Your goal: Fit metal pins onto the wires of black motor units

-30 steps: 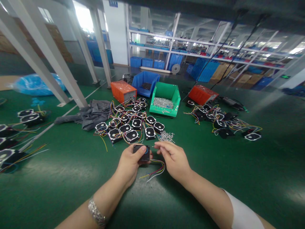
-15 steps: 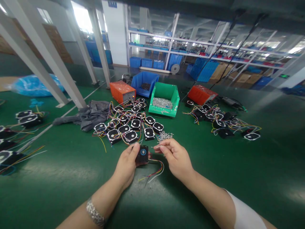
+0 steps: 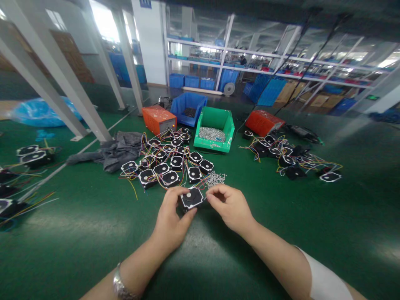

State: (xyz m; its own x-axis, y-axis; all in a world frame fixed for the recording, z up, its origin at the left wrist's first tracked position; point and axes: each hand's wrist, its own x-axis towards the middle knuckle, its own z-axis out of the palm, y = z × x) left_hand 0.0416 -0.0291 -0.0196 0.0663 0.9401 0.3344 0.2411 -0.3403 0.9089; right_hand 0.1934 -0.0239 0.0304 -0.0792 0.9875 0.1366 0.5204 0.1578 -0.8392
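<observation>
My left hand (image 3: 171,218) grips a small black square fan (image 3: 191,198), its white-rimmed face turned up, just above the green table (image 3: 78,233). My right hand (image 3: 228,207) is closed in a pinch against the fan's right edge; whether it still holds a screw is hidden. Right behind the hands lie a small heap of loose screws (image 3: 215,178) and a pile of similar fans (image 3: 170,160) with coloured wires.
A green bin of screws (image 3: 215,132), a blue bin (image 3: 189,109) and two orange boxes (image 3: 158,118) stand further back. A second fan pile (image 3: 287,156) lies to the right, a grey cloth (image 3: 120,148) to the left. More fans sit at the left edge.
The fan has been turned over from its blue-centred side to its white-rimmed face. Its wires no longer hang below it. Both hands moved slightly away from me, and the right hand closed in on the fan.
</observation>
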